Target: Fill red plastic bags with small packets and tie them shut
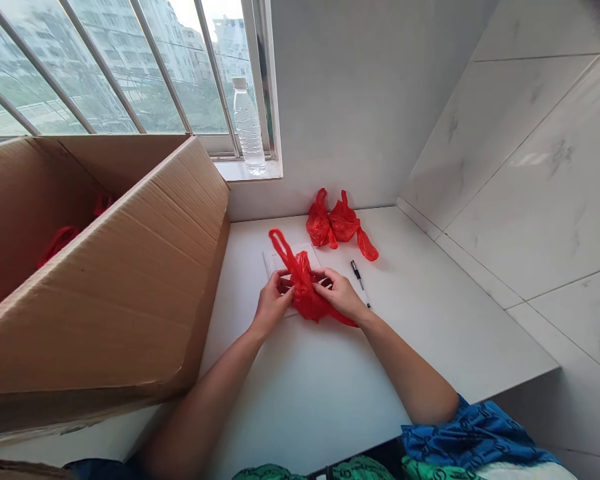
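My left hand and my right hand both pinch a crumpled red plastic bag between them, with one loop handle rising up and to the left. The bag lies over a white sheet of paper on the white counter. Just beyond my hands, two more bunched red plastic bags lie together near the wall. A black-and-silver pen lies to the right of my right hand, close to its fingers.
A large open cardboard box stands at the left of the counter, with red plastic bags inside it. A clear plastic water bottle stands on the barred window's sill. White tiled walls rise on the right.
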Demonstrator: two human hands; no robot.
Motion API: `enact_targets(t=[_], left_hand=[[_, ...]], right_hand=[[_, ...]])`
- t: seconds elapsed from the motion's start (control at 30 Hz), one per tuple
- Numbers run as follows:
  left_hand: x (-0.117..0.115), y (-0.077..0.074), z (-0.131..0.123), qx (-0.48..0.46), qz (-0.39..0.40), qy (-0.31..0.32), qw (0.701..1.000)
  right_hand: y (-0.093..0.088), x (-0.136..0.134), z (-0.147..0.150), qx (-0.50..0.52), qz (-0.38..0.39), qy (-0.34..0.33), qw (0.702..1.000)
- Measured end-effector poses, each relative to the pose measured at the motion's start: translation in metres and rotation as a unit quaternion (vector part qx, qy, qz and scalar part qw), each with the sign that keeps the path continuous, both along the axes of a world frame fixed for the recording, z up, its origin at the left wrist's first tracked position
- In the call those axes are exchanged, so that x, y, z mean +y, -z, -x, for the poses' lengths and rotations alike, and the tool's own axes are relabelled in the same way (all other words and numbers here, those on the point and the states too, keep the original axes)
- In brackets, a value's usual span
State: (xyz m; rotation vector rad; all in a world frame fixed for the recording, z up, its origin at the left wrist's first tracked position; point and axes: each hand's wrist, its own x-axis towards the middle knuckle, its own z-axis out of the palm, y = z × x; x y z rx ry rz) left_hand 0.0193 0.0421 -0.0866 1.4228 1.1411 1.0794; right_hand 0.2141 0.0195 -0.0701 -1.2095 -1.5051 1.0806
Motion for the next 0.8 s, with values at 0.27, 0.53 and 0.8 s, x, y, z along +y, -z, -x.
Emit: enact_targets(t=[0.27,0.53,0.8], left_hand=[[0.005,-0.013,0.015,0.103,-0.074,-0.073,0.989],[-0.01,-0.02,-0.009,0.285,-0.362,-0.088,0.883],[0.009,0.015,-0.009,0.431,-0.173,0.047,0.884]], right_hand=[[0.0,0.008,-0.024,-0.04,-0.047,0.107,0.992],[0.01,0.001,0.014,-0.238,-0.152,-0.02,0.959],[0.027,0.004,0.034,-0.378,-0.082,-0.026,0.922]])
